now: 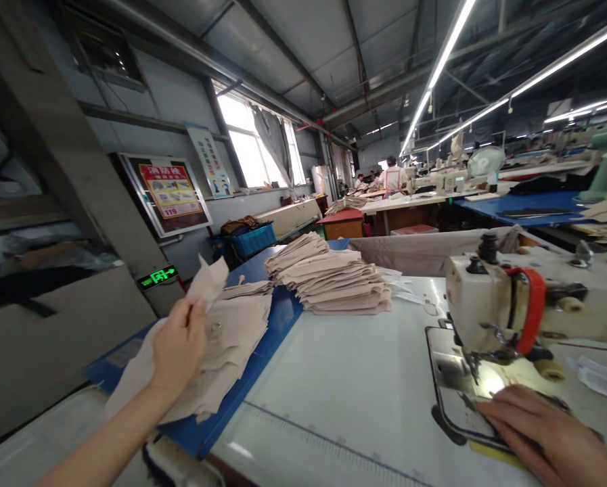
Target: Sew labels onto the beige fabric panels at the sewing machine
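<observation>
My left hand is closed, with thumb and fingers pinching a small beige fabric piece that stands up above them. Under that hand, a loose pile of beige fabric pieces lies on the blue board. A sewing machine with a red lever cover stands at the right, its lamp lighting the needle area. In front of its needle plate, my right hand rests low with fingers together. From its fingertips pokes a dark pointed tip, which looks like thread snips; the rest is hidden.
A tall stack of beige fabric pieces stands behind on the pale tabletop, which carries a printed ruler line. White strips lie beside the stack, and a white scrap lies at the right. A blue crate and co-workers are farther back.
</observation>
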A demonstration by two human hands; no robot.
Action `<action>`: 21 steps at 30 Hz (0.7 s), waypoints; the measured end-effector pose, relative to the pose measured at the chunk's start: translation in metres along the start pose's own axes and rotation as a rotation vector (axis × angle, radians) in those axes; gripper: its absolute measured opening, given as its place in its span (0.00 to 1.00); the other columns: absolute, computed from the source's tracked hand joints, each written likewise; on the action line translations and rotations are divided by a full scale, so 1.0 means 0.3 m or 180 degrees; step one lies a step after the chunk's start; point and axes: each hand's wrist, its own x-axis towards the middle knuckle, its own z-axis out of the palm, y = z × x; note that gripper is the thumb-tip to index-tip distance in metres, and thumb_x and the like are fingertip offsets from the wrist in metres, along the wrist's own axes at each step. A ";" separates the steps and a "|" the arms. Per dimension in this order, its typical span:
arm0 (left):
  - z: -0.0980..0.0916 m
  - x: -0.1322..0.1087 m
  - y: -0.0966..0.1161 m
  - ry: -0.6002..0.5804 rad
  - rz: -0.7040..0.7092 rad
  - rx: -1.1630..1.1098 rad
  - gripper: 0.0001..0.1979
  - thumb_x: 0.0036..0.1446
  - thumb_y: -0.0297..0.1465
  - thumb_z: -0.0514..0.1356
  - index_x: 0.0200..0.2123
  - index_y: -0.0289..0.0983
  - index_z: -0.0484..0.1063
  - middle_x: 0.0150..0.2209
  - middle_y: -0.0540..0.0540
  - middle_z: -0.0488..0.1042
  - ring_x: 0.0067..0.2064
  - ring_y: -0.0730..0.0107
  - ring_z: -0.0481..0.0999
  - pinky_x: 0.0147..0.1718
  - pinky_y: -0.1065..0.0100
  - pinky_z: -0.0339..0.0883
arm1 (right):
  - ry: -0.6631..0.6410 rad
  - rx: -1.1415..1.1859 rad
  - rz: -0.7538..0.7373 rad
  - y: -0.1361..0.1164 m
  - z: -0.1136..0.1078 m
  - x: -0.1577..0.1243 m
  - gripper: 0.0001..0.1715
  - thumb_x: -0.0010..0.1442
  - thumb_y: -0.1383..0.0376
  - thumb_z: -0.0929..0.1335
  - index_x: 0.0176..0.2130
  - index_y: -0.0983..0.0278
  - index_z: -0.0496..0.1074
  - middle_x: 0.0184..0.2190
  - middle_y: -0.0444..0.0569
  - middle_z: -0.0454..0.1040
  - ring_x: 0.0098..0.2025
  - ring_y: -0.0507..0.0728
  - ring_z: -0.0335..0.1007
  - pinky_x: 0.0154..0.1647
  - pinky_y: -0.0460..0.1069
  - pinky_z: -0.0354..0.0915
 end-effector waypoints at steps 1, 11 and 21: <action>0.002 -0.027 0.042 -0.0183 0.0268 -0.0098 0.17 0.66 0.38 0.43 0.43 0.39 0.68 0.39 0.43 0.78 0.41 0.59 0.78 0.38 0.65 0.70 | -0.0133 0.0078 0.0118 -0.010 -0.006 0.004 0.13 0.68 0.62 0.62 0.41 0.56 0.76 0.36 0.47 0.78 0.36 0.54 0.76 0.37 0.46 0.71; 0.185 -0.542 0.598 -0.1468 0.3203 -0.1623 0.18 0.68 0.31 0.46 0.37 0.42 0.76 0.33 0.48 0.80 0.34 0.68 0.80 0.36 0.71 0.74 | -0.0594 0.0340 0.0551 -0.058 -0.060 0.065 0.13 0.66 0.70 0.62 0.35 0.63 0.74 0.30 0.49 0.74 0.36 0.56 0.68 0.39 0.49 0.63; 0.309 -0.480 0.711 -0.0886 0.3746 -0.1862 0.18 0.67 0.35 0.49 0.50 0.41 0.76 0.57 0.45 0.73 0.53 0.63 0.76 0.50 0.67 0.73 | -0.1114 -0.0233 0.0444 -0.067 -0.091 0.100 0.09 0.63 0.69 0.65 0.32 0.65 0.75 0.32 0.49 0.75 0.38 0.56 0.68 0.43 0.48 0.62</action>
